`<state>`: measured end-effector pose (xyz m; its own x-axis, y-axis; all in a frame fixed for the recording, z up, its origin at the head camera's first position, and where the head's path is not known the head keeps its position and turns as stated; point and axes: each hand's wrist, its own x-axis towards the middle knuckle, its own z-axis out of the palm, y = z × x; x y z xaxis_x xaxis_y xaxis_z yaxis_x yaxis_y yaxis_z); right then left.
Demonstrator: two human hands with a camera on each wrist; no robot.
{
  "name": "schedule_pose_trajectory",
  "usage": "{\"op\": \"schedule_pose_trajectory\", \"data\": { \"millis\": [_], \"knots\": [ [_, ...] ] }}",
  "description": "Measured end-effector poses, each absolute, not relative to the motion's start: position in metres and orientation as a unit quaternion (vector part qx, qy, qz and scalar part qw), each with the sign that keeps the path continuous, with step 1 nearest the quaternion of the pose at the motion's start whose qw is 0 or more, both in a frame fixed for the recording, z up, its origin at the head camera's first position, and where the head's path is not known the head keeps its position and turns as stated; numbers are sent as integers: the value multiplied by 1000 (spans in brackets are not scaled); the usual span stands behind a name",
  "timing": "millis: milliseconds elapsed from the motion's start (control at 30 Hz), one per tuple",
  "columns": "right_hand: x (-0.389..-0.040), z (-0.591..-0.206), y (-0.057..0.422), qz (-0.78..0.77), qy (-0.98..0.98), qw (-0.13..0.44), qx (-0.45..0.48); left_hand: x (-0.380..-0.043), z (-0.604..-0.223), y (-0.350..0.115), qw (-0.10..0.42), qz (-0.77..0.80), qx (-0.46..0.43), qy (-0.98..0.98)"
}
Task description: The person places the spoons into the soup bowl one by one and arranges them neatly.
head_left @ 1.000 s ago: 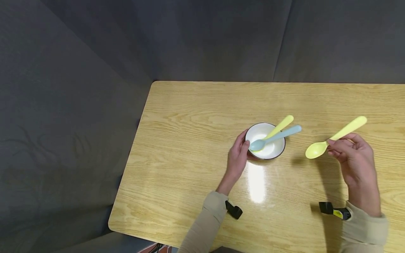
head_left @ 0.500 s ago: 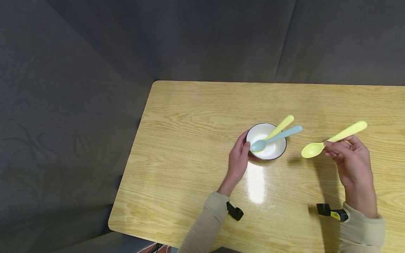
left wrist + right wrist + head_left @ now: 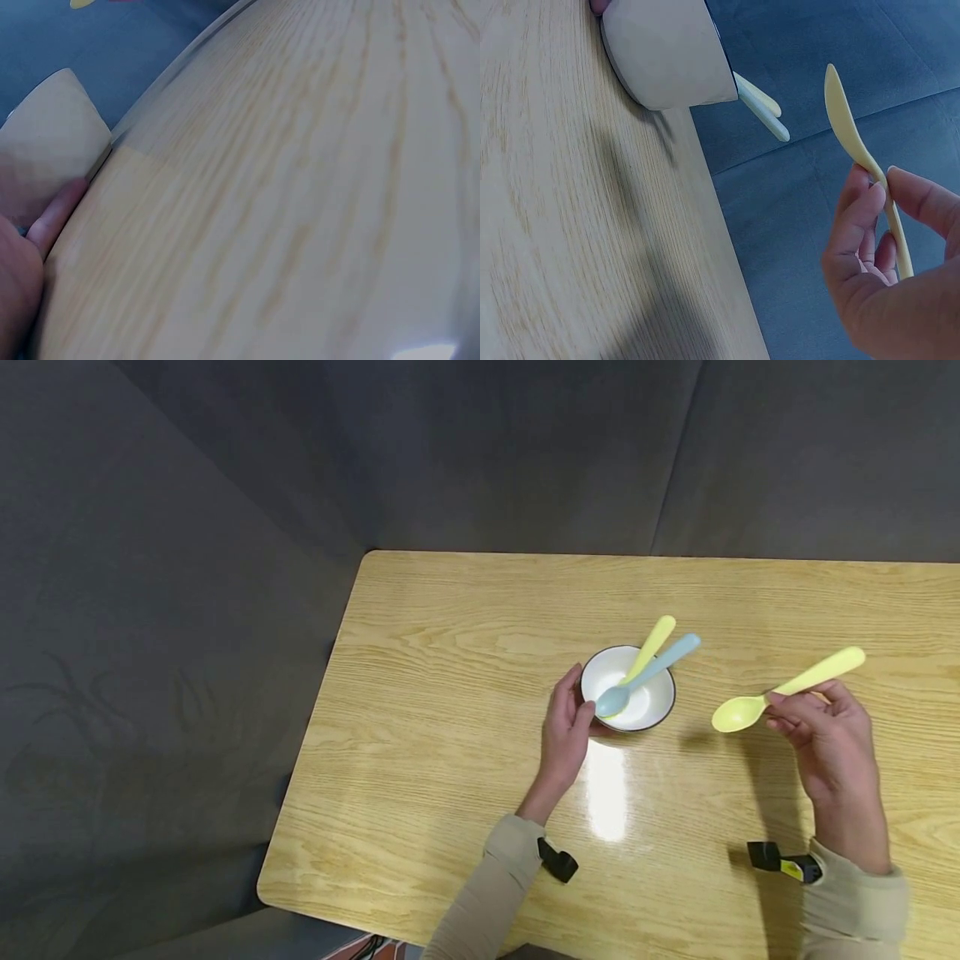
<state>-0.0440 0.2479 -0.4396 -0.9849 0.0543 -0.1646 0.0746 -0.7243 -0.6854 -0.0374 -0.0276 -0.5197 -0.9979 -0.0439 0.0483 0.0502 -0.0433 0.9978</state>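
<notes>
My left hand (image 3: 564, 739) grips the left side of a white bowl (image 3: 654, 706) with a dark rim, the thumb at the rim and the fingers along the outer wall. Inside the bowl lie a light blue spoon (image 3: 660, 664) and, partly hidden beneath it, a yellow spoon (image 3: 651, 647). Both handles stick out past the far right rim. To the right, my right hand (image 3: 836, 747) pinches another yellow spoon (image 3: 813, 675) near the neck, its scoop pointing left toward the bowl. The right wrist view shows this spoon (image 3: 845, 124) raised off the table between thumb and fingers.
The wooden table (image 3: 450, 693) has its left edge and rounded corners in view. Dark grey cloth (image 3: 510, 460) hangs behind it and on the left. Black straps with small devices sit at both wrists, such as the left strap (image 3: 557, 860).
The bowl has turned slightly in my left hand, and the spoon handles in it have swung up and left. My right hand has drifted a little left with its yellow spoon.
</notes>
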Motion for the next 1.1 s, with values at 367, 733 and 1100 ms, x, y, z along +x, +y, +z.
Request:
{"op": "schedule_pose_trajectory", "data": {
  "millis": [367,733,1100],
  "knots": [
    [-48,-437,243,-920,384,18,78,-39,-519,-30,8,-759,-6,-651],
    [-54,-433,233,-920,380,23,89,-40,-518,-30,7,-720,34,-693],
    [-55,-436,221,-909,406,28,95,-38,-518,-27,16,-722,45,-690]
  ]
}}
